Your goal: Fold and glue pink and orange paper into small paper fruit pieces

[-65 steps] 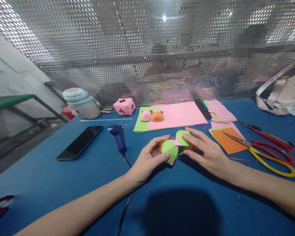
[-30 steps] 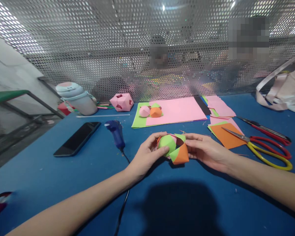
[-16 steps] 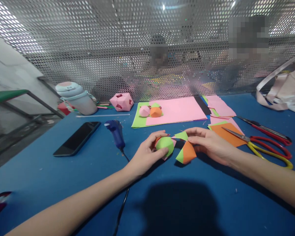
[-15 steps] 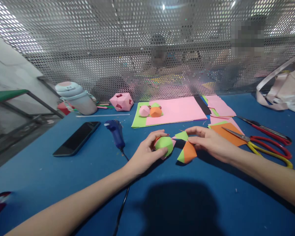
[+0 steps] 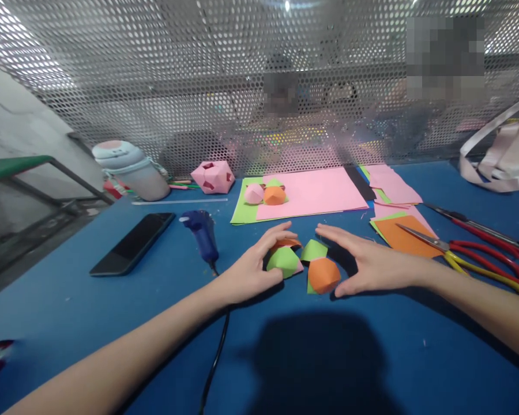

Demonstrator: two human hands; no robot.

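Note:
My left hand [image 5: 259,265] curls round a folded paper piece [image 5: 284,262] of green, orange and pink, thumb at its front and fingers behind. Just to its right, a second folded paper piece [image 5: 324,275], orange and green with cupped shapes, rests on the blue table [image 5: 164,346]. Beside that piece is my right hand [image 5: 367,259], open, its fingers and thumb spread around the right side without a grip. Farther back, a pink, orange and green folded paper piece [image 5: 274,195] lies on the stacked paper sheets [image 5: 320,193].
A blue glue gun [image 5: 203,236] with a black cord lies left of my hands, near a phone [image 5: 132,244]. Scissors [image 5: 458,248], a utility knife [image 5: 480,227] and orange paper [image 5: 410,236] lie on the right. A pink paper ball [image 5: 213,177] and cup [image 5: 132,170] stand before a perforated metal screen [image 5: 225,86].
My right hand has let go of the orange and green paper piece and spread its fingers. That piece has turned, with its orange cup now facing up. My left hand's thumb has slid lower.

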